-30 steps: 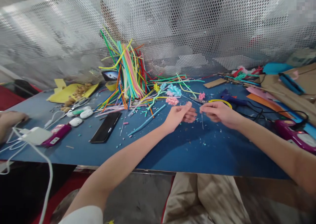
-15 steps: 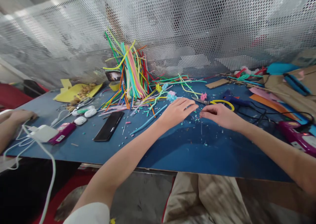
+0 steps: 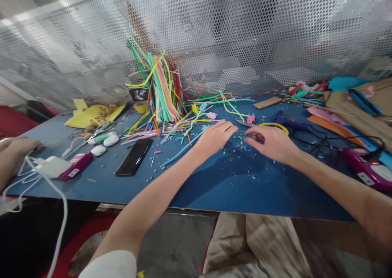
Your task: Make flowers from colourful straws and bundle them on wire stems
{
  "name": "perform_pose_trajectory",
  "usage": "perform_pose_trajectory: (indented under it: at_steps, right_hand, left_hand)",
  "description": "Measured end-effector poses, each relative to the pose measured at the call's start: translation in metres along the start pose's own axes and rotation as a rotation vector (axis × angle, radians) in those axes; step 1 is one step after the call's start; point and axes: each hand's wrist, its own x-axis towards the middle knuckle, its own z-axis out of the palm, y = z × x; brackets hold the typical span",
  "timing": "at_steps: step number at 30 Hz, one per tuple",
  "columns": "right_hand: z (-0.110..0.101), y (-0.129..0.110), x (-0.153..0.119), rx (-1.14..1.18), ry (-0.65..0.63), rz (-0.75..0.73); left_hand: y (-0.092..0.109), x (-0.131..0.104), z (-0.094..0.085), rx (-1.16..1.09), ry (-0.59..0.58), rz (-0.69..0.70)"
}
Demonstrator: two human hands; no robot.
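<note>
Roughly crosswise, the yellow-handled scissors lie with blades pointing left.

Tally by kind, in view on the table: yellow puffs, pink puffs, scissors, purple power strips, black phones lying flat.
Yellow puff: 1
Pink puffs: 2
Scissors: 1
Purple power strips: 2
Black phone lying flat: 1
Total: 7

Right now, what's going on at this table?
A person's left hand is palm down beside a light blue strip on a blue table; anything it holds is hidden. Their right hand, open and seemingly empty, is near yellow-handled scissors. Clippings litter the table; coloured stems stand bundled behind.
</note>
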Motion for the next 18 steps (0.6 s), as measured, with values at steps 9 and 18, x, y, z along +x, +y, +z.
perform_pose_trajectory:
  at_steps: [9, 18]
  right_hand:
    - [0.000, 0.008, 0.002, -0.091, 0.415, -0.049]
    - [-0.009, -0.008, -0.013, -0.048, 0.568, -0.401]
  left_hand:
    - [-0.006, -0.002, 0.001, 0.018, 0.035, -0.213]
    - [-0.014, -0.003, 0.005, -0.088, 0.245, -0.327]
